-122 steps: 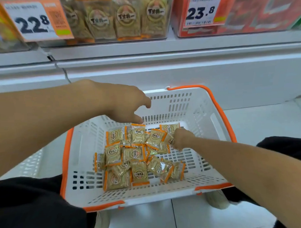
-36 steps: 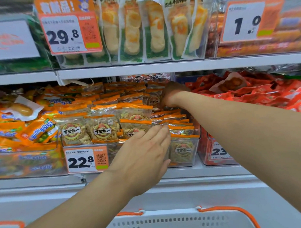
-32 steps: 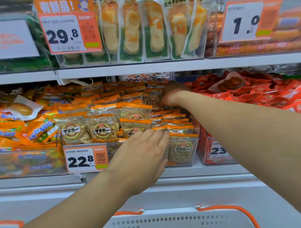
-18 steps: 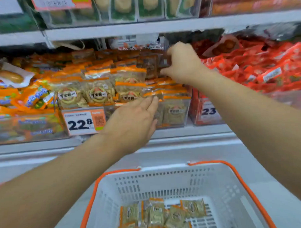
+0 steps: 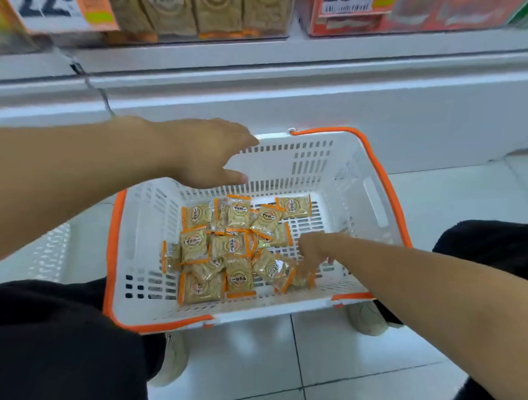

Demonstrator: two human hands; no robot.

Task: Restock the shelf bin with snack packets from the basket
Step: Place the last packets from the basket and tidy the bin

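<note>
A white basket [image 5: 349, 179] with orange rim and handles stands on the floor between my knees. Several tan snack packets [image 5: 228, 246] with orange edges lie piled on its bottom. My right hand [image 5: 314, 252] is down inside the basket at the right side of the pile, its fingers pointing down onto a packet [image 5: 274, 269] near the front. My left hand [image 5: 207, 154] hovers above the basket's far left corner with fingers straight and nothing in it. At the top edge, the clear shelf bin [image 5: 214, 19] shows the same tan packets standing behind its front wall.
A price tag [image 5: 61, 12] hangs at the bin's left, and a red bin [image 5: 429, 8] stands to its right. The white shelf base [image 5: 312, 87] runs behind the basket. Another white basket [image 5: 49, 252] sits at the left. My black-trousered knees and shoes flank the basket on the tiled floor.
The view dropped from the shelf to the basket. Both hands left the shelf bin; the right hand went down into the packet pile and the left now hovers over the basket.
</note>
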